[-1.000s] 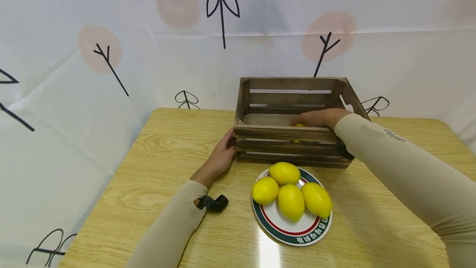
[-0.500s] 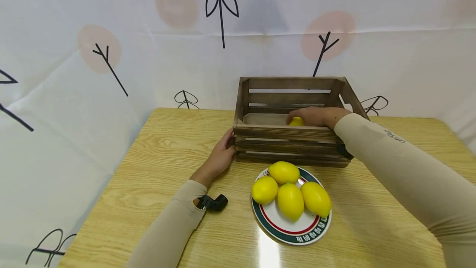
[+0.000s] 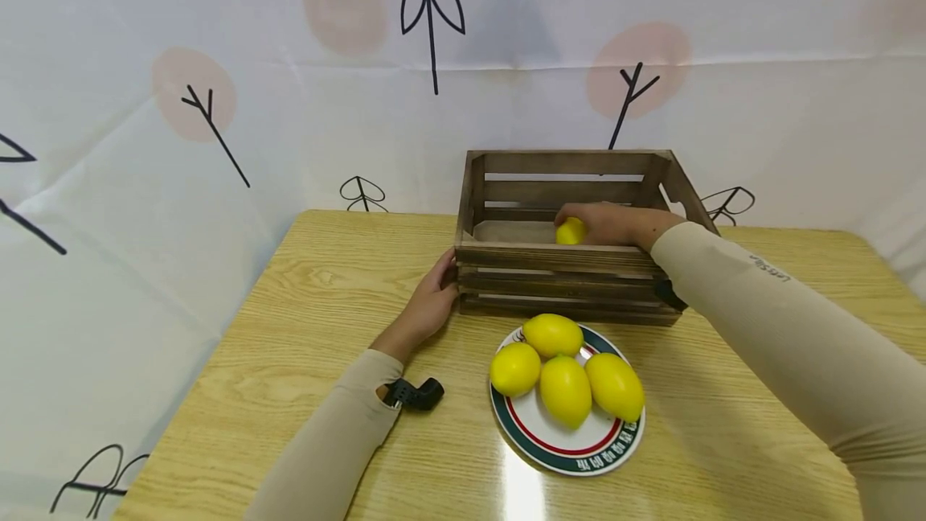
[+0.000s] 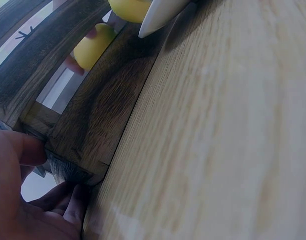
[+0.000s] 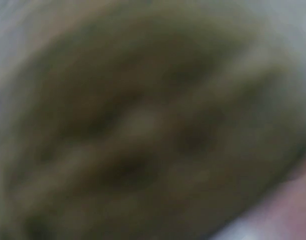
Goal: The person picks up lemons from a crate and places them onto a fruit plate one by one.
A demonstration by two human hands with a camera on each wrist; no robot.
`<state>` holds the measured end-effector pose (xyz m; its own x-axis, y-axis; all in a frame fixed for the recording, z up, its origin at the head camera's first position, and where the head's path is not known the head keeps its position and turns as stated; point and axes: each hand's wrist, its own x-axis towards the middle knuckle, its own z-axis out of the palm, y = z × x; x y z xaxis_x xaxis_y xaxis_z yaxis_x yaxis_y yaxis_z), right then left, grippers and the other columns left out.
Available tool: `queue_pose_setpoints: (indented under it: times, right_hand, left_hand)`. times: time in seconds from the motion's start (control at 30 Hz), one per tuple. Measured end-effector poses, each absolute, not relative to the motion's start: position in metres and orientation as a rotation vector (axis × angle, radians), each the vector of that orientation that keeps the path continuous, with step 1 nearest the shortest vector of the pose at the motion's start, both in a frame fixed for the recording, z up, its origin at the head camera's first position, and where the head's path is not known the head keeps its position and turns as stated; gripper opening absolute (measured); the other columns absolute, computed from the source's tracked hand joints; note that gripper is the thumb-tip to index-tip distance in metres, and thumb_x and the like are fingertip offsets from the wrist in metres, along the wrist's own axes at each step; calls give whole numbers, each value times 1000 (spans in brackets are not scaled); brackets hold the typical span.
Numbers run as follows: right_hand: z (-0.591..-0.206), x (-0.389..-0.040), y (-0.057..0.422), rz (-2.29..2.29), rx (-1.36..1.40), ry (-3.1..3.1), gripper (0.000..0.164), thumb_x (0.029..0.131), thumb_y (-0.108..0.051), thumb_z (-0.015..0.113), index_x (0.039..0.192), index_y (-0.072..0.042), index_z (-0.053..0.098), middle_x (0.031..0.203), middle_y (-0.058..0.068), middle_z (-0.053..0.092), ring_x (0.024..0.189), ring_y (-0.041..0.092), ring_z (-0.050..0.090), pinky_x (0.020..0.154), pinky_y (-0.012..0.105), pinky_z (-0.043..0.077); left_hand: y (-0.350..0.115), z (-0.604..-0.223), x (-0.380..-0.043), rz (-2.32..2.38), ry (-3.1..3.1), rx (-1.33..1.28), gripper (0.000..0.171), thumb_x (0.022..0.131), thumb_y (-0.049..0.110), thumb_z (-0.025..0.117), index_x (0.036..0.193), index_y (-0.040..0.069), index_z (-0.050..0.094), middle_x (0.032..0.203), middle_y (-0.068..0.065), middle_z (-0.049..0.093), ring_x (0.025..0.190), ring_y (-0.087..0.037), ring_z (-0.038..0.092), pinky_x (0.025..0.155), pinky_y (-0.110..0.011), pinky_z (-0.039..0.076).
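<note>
My right hand [image 3: 611, 223] reaches into the slatted wooden crate [image 3: 567, 288] and grips a yellow lemon [image 3: 570, 231] from above. Between the slats in the left wrist view, that lemon [image 4: 95, 46] shows with fingertips against it. My left hand [image 3: 428, 304] holds the crate's front left corner; thumb and fingers [image 4: 75, 207] lie around the corner in the left wrist view. In front of the crate stands a white plate [image 3: 535, 428] with a green rim, bearing several lemons [image 3: 566, 392]. A blurred brown surface fills most of the right wrist view.
The crate and plate stand on a wood-grain table [image 3: 311, 304]. A patterned white cloth [image 3: 253, 87] hangs behind. The crate's front wall [image 3: 564, 260] rises between the right hand and the plate.
The right hand has raised the lemon from low in the crate, moving slightly left, so more of it shows above the front wall. The left hand and plate have stayed put.
</note>
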<state>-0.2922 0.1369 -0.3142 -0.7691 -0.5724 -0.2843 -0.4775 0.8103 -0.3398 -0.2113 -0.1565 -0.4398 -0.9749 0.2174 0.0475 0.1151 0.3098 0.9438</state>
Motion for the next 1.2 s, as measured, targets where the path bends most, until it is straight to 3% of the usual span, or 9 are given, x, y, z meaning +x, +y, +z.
queue_pose_setpoints:
  times: [0.6,1.2]
  right_hand:
    - [-316,-292,137,-414,-858,2768,64,87,-15,73,140,6,44,126,30,57,107,41,58,96,57,49]
    - [-314,-288,136,-555,-829,2815,72,84,-20,71,146,-3,39,120,24,59,96,33,57,81,47,51]
  left_hand:
    - [-156,-440,-211,1775,2461,304,62,103,8,41,161,17,22,158,-15,38,145,-31,39,119,-49,32]
    - [-156,-441,-211,1800,2447,296,63,102,5,42,161,14,22,158,-16,39,144,-32,40,119,-49,33]
